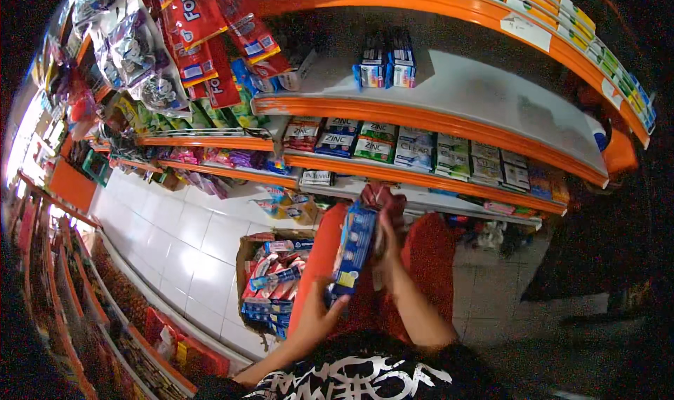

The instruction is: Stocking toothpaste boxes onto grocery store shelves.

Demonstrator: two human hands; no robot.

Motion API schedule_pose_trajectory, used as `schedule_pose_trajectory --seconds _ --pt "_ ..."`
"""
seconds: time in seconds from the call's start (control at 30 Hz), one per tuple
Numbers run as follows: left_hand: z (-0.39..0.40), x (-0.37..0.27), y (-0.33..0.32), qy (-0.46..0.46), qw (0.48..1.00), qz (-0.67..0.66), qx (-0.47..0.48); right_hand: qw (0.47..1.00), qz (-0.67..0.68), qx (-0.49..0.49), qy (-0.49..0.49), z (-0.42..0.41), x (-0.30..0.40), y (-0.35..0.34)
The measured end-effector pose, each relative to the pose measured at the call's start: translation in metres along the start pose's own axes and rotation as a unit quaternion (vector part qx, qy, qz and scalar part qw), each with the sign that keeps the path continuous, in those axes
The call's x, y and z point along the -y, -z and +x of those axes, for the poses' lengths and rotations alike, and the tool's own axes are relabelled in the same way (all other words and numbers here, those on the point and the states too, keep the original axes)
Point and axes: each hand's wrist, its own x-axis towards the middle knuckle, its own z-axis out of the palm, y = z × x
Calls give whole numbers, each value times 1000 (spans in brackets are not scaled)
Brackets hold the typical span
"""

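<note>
My left hand (324,305) is shut on the near end of a blue toothpaste box (355,242), which lies lengthwise over my lap. Beside the box's far half is my right hand (389,237), blurred, with a dark red cloth (382,197) bunched at its fingers; its grip looks closed on the cloth. On the floor to the left, an open cardboard carton (245,273) holds many red-and-white and blue toothpaste boxes. Two short rows of blue boxes (387,68) stand on the grey shelf in front.
Orange-edged shelves (432,131) curve across the front, one with rows of shampoo sachet packs (376,139). Red packets (197,26) hang at the upper left. Yellow-and-blue packs (289,205) rest on the tiled floor (184,242). More shelving (73,289) lines the left side.
</note>
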Motion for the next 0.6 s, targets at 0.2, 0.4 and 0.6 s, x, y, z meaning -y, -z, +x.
schedule_pose_trajectory --seconds 0.2,0.4,0.6 --pt "15 5 -6 275 800 -524 99 998 15 -66 -14 -17 -8 -36" --pt "40 32 4 301 868 -395 -10 971 -213 -107 -25 -26 -32 -49" --pt "46 35 14 72 945 -312 -73 949 -262 -56 167 -22 -53 -52"
